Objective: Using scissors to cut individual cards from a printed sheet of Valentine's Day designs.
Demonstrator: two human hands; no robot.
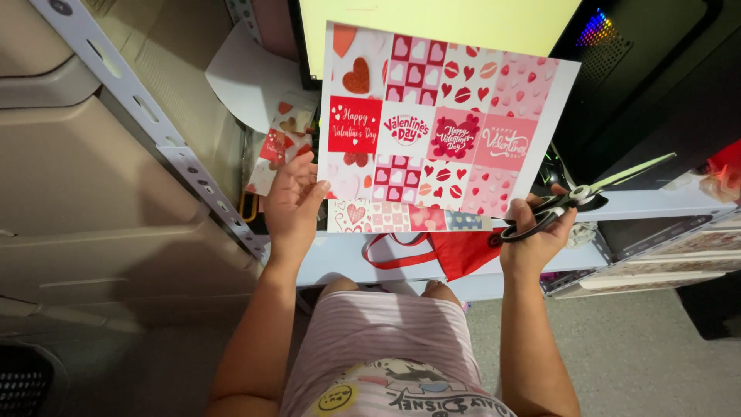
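My left hand grips the left edge of a large printed sheet covered in red, pink and white heart-patterned squares. I hold the sheet up, tilted, in front of a lit screen. At the sheet's lower right corner, my right hand has its fingers through the black handles of a pair of scissors. The pale blades point right and up, away from the sheet, and look almost closed.
A grey shelf post runs diagonally at left. A smaller heart-print piece lies behind my left hand. A red bag with straps sits on the white desk. A dark computer case stands at right, paper trays below it.
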